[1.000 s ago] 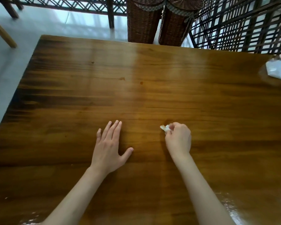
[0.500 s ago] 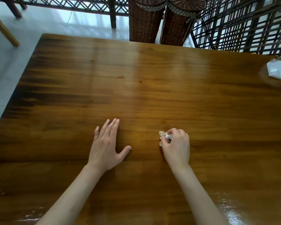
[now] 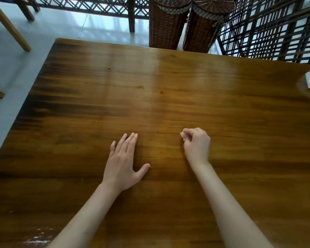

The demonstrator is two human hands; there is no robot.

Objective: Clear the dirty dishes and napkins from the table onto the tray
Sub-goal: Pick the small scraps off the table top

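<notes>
Centre-right of frame: right hand (image 3: 197,144) pinches small napkin scrap (image 3: 183,135) on table (image 3: 97,104) | left hand (image 3: 124,162) flat, fingers straight | risk: thin pinch drops scrap; no tray in view

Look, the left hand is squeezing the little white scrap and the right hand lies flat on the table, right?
Not quite: the hands are swapped. In the head view the right hand pinches the little white scrap, and the left hand lies flat on the table.
</notes>
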